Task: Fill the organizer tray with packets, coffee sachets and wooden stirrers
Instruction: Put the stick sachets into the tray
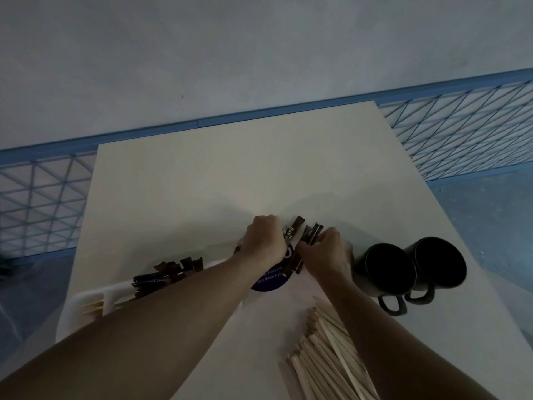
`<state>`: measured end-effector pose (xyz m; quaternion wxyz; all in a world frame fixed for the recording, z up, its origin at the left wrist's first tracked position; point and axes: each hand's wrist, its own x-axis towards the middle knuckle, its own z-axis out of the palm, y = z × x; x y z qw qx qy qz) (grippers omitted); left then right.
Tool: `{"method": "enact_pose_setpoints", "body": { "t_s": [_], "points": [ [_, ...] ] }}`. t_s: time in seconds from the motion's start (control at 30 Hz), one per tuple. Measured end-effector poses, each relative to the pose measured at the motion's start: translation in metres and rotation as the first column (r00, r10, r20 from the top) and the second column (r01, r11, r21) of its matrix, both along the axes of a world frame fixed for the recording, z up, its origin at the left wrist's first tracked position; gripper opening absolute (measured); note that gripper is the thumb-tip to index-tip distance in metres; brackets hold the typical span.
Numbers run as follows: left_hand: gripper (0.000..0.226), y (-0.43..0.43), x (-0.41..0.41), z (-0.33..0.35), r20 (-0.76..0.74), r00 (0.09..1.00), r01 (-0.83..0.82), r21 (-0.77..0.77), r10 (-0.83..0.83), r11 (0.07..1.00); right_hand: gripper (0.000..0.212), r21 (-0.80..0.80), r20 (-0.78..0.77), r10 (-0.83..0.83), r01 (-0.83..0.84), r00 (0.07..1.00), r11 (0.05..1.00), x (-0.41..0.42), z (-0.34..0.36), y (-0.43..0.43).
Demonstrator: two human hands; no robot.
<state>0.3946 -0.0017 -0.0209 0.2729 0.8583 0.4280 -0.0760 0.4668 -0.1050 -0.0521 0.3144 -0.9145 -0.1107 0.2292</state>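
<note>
A white organizer tray (pixel 86 301) lies at the near left of the table, mostly hidden under my left forearm. Several dark coffee sachets (pixel 170 271) lie in it, and a few wooden stirrers (pixel 92 308) show in a nearer compartment. My left hand (pixel 264 239) and my right hand (pixel 324 252) are side by side at the table's middle, both closed on a bunch of brown coffee sachets (pixel 308 233) whose ends stick up between them. A dark blue round packet (pixel 272 280) lies under my wrists. A loose pile of wooden stirrers (pixel 326 350) lies at the near right.
Two black mugs (pixel 385 269) (pixel 439 261) lie on their sides right of my right hand, mouths toward me. The cream table (pixel 230 174) stands on a blue wire rack (pixel 461 131), with a grey wall behind.
</note>
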Motion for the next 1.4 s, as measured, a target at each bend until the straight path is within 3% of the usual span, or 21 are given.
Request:
{"method": "enact_pose_setpoints", "body": {
  "t_s": [0.27, 0.47, 0.67, 1.0, 1.17, 1.3, 1.4],
  "points": [
    [0.026, -0.006, 0.005, -0.009, 0.007, 1.000, -0.020, 0.035, 0.020, 0.999, 0.021, -0.140, 0.070, 0.195, -0.184, 0.978, 0.973, 0.003, 0.000, 0.002],
    [0.025, -0.008, 0.004, -0.013, -0.003, 1.000, -0.026, 0.020, 0.026, 0.999, 0.014, -0.237, 0.074, 0.276, -0.252, 0.958, 0.938, 0.000, 0.001, 0.004],
    [0.019, -0.012, 0.000, -0.017, -0.002, 1.000, -0.019, 0.020, 0.019, 1.000, 0.027, -0.247, 0.102, 0.315, -0.283, 0.944, 0.927, -0.003, -0.004, 0.001],
    [0.007, -0.009, -0.003, -0.001, -0.017, 1.000, -0.009, -0.119, 0.007, 0.993, 0.003, 0.011, 0.052, 0.318, -0.318, 0.947, 0.948, -0.003, -0.002, -0.003],
    [0.007, -0.004, -0.011, 0.012, 0.052, 0.996, -0.058, -0.184, 0.068, 0.981, 0.014, 0.015, 0.027, 0.329, -0.330, 0.944, 0.944, -0.006, 0.003, -0.001],
    [0.018, 0.000, -0.018, 0.020, 0.124, 0.984, -0.101, -0.193, 0.126, 0.976, 0.007, 0.053, -0.046, 0.296, -0.293, 0.954, 0.955, -0.011, 0.005, -0.001],
    [0.019, 0.004, -0.025, 0.032, 0.184, 0.971, -0.119, -0.190, 0.154, 0.974, 0.012, 0.131, -0.054, 0.287, -0.278, 0.956, 0.952, -0.014, 0.013, 0.002]
  ]
}}
